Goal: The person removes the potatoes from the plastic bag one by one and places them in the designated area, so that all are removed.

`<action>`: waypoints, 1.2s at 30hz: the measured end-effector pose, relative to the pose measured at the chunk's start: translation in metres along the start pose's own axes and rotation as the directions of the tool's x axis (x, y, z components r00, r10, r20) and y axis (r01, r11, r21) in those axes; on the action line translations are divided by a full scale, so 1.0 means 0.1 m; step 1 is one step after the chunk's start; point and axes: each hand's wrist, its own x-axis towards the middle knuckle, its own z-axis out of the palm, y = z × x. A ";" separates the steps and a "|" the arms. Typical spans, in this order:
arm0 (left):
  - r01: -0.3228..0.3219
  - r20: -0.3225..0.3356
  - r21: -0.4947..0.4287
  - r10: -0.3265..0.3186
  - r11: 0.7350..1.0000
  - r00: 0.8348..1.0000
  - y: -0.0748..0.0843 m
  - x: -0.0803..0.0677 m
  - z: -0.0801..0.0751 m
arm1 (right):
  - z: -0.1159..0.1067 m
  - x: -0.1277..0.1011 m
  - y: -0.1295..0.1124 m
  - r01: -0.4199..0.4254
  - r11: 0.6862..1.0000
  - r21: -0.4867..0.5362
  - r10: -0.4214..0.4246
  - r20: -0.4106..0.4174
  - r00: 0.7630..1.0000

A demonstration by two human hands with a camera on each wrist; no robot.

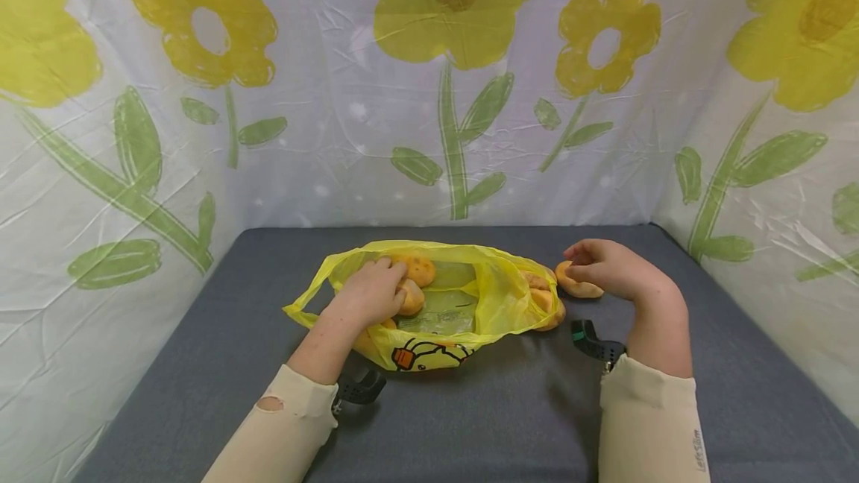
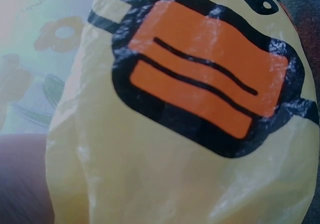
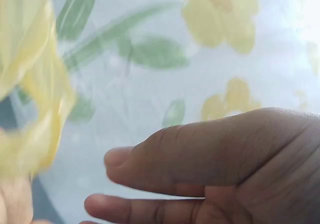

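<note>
Left hand [image 1: 367, 294] grip hidden in yellow bag [image 1: 470, 304], right hand [image 1: 607, 268] cupping bread roll [image 1: 579, 287]

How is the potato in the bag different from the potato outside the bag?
The potato in the bag lies inside the open yellow bag, beside the left hand; the potato outside rests on the grey table, right of the bag. The right hand covers the outside one; the inside one shows more. Both are light brown.

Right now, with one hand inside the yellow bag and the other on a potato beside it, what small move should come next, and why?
Probably the right hand should lift the potato it grips on the grey table and carry it to the yellow bag, since the left hand rests inside its open mouth on other potatoes.
</note>
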 end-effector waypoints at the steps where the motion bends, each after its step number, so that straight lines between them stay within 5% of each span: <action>1: 0.001 0.001 -0.002 -0.001 1.000 1.000 0.00 0.00 0.00 | 0.01 -0.01 -0.05 0.015 1.000 -0.012 -0.015 -0.018 1.000; 12: 0.004 0.008 0.000 -0.004 1.000 1.000 0.00 -0.01 0.00 | 0.22 -0.04 -0.58 0.142 0.989 -0.051 -0.145 -0.057 0.988; 25: -0.001 -0.010 0.011 0.001 1.000 1.000 0.00 -0.01 0.00 | 0.84 0.24 -1.05 0.302 0.936 -0.181 -0.281 0.133 0.950; 36: 0.018 -0.002 0.016 -0.018 1.000 1.000 0.02 0.00 0.00 | 1.29 0.42 -1.18 0.302 0.910 -0.286 -0.222 0.278 0.934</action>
